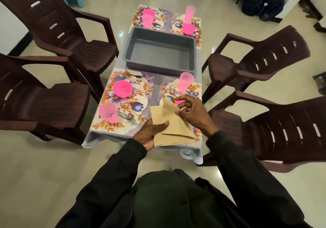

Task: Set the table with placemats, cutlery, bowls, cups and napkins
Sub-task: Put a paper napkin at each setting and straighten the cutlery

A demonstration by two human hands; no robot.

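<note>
Napkins (174, 127), a tan stack, sit over the near-right placemat (163, 84). Left hand (150, 134) grips the stack and right hand (192, 112) pinches a lifted corner. Can't count the sheets. Four pink cups (108, 112), four pink bowls (122, 88), with the near-right bowl (180, 102) mostly hidden.

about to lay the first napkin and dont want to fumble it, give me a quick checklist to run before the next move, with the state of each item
1. Left hand holds the napkin stack: ok.
2. Right hand fingers pinch just one top napkin: cannot tell. The corner is lifted, but the layers are unclear.
3. Bare spot on the near-left placemat, between bowl and cup: ok.
4. Bare spot on the near-right placemat: cannot tell, the hands cover most of it.
5. Grey tub emptied: ok.
</note>
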